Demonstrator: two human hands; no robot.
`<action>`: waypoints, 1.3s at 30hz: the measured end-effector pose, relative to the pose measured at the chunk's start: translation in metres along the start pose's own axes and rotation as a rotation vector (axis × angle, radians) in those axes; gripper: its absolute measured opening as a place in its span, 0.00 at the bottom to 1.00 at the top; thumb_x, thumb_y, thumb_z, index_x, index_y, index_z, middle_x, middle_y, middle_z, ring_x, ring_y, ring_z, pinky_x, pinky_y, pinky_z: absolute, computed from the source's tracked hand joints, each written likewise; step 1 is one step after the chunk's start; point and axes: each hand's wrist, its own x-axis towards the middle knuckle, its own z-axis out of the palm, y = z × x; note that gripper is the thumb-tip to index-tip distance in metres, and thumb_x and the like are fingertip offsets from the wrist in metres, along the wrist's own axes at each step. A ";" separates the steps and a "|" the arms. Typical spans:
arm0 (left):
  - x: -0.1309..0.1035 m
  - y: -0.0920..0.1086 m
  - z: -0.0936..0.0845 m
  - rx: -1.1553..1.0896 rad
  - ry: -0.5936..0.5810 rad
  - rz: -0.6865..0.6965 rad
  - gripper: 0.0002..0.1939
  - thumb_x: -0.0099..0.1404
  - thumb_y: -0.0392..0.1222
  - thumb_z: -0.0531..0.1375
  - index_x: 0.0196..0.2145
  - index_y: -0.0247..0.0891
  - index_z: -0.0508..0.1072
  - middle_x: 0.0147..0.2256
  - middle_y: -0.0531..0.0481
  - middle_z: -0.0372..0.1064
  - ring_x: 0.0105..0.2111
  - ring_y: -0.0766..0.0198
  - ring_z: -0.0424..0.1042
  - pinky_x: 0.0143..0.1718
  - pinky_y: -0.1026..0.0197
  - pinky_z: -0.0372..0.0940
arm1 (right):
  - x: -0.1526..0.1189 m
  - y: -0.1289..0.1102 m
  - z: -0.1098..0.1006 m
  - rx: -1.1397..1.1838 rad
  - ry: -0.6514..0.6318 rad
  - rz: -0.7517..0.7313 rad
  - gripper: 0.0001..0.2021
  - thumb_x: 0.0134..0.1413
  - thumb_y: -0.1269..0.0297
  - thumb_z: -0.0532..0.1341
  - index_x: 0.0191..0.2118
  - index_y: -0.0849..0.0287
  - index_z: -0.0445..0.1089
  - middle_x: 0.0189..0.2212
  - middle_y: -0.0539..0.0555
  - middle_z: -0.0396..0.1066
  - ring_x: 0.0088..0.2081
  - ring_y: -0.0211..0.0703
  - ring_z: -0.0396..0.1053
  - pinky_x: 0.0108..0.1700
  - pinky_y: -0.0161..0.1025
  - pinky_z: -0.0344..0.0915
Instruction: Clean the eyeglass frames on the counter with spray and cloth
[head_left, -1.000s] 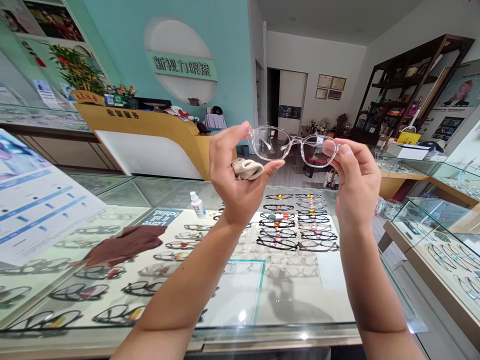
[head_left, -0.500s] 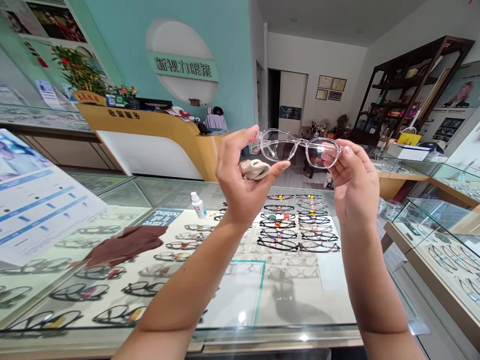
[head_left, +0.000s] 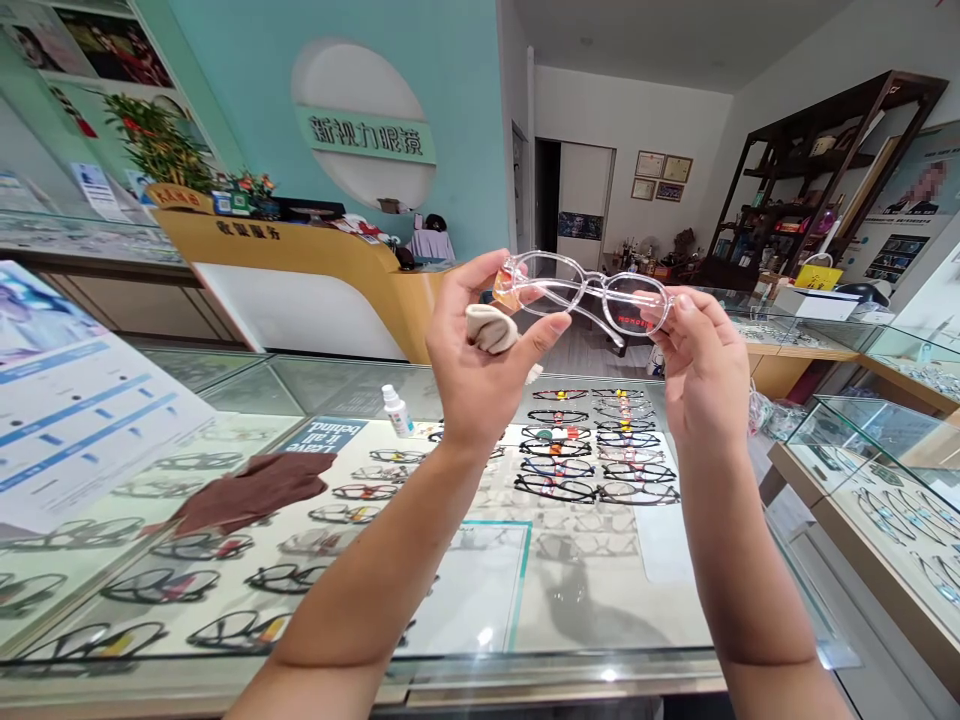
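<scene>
A pair of clear-framed eyeglasses point(head_left: 592, 282) is raised in front of me, above the glass counter. Its left end is gripped between the thumb and fingers of my left hand point(head_left: 476, 385). A folded beige cloth point(head_left: 491, 328) is also tucked in that palm. On the other side, my right hand point(head_left: 709, 370) pinches the frame near the right hinge, its other fingers curled. Red lettering shows on the right lens. One temple arm slants down behind the lenses.
Rows of eyeglasses point(head_left: 556, 468) lie in the glass display case point(head_left: 600, 625) below. On it are a white bottle point(head_left: 398, 412), a brown cloth point(head_left: 255, 490) and a standing leaflet point(head_left: 82, 400) at left. Another glass case point(head_left: 885, 480) stands at right.
The eyeglasses have shifted slightly left and turned, so a temple arm now shows below the lenses. Both hands moved a little left with them.
</scene>
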 end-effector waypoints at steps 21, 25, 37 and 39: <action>0.002 0.024 0.011 -0.418 0.058 -0.405 0.29 0.52 0.51 0.80 0.47 0.49 0.73 0.49 0.48 0.75 0.51 0.54 0.79 0.24 0.65 0.66 | -0.004 -0.003 0.002 -0.039 -0.034 -0.032 0.12 0.64 0.49 0.64 0.41 0.50 0.75 0.45 0.53 0.84 0.51 0.48 0.80 0.55 0.49 0.72; 0.000 0.020 0.011 -0.368 0.058 -0.377 0.32 0.52 0.53 0.80 0.49 0.49 0.72 0.50 0.48 0.74 0.52 0.53 0.79 0.28 0.64 0.69 | -0.001 0.002 -0.001 -0.061 -0.059 -0.035 0.12 0.65 0.48 0.63 0.43 0.49 0.76 0.47 0.52 0.84 0.52 0.48 0.80 0.53 0.48 0.72; 0.002 0.025 0.006 -0.306 0.061 -0.382 0.29 0.57 0.57 0.77 0.50 0.49 0.72 0.53 0.47 0.74 0.51 0.55 0.78 0.28 0.63 0.68 | -0.001 0.003 -0.002 -0.065 -0.104 -0.041 0.13 0.65 0.49 0.61 0.45 0.48 0.77 0.48 0.52 0.84 0.53 0.49 0.80 0.54 0.50 0.75; 0.006 0.026 0.004 -0.437 0.047 -0.510 0.26 0.56 0.55 0.78 0.46 0.47 0.74 0.52 0.46 0.75 0.52 0.56 0.77 0.23 0.67 0.63 | -0.003 -0.001 0.000 -0.079 -0.109 -0.075 0.13 0.66 0.49 0.60 0.47 0.47 0.78 0.49 0.52 0.83 0.53 0.49 0.80 0.55 0.51 0.75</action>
